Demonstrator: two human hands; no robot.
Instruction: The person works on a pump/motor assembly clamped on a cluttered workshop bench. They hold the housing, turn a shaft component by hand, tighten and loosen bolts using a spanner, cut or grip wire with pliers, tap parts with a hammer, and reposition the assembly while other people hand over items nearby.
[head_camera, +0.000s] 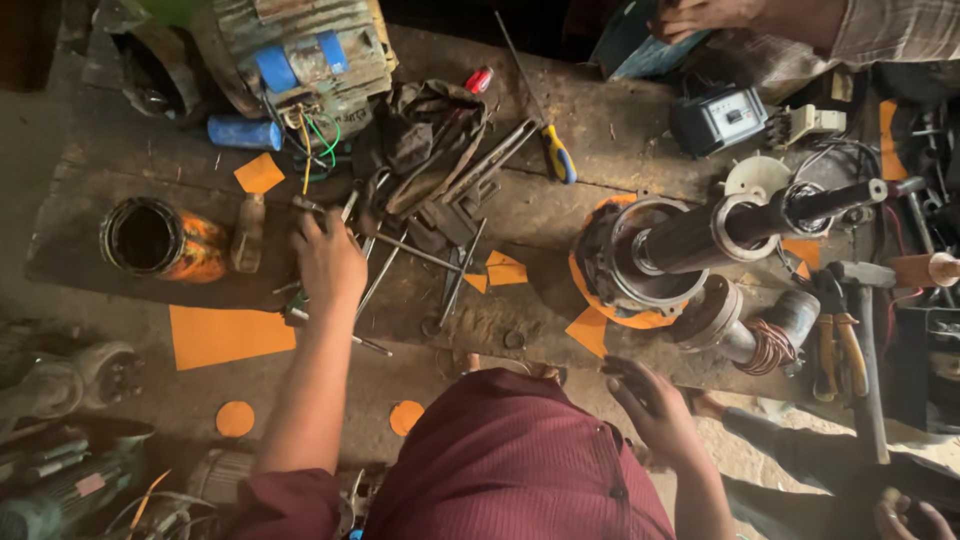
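Observation:
My left hand (328, 262) reaches out over the wooden workbench (600, 125), its fingers closed on a thin metal tool among a scatter of long bolts and rods (420, 255). My right hand (652, 402) hangs open near the bench's front edge, holding nothing, just below an orange-rimmed motor housing (620, 275) with a rotor shaft (740, 225) standing in it. A copper-wound part (768, 345) lies to the right of that hand.
An open orange can (155, 240), a blue capacitor (243, 132), a wired motor (305, 55), a dark rag (425, 140), a yellow-blue screwdriver (558, 152), a meter (720, 118) and a hammer (865, 330) crowd the bench. Orange paper pieces (225, 335) lie about. Another person's hand (700, 15) is at top right.

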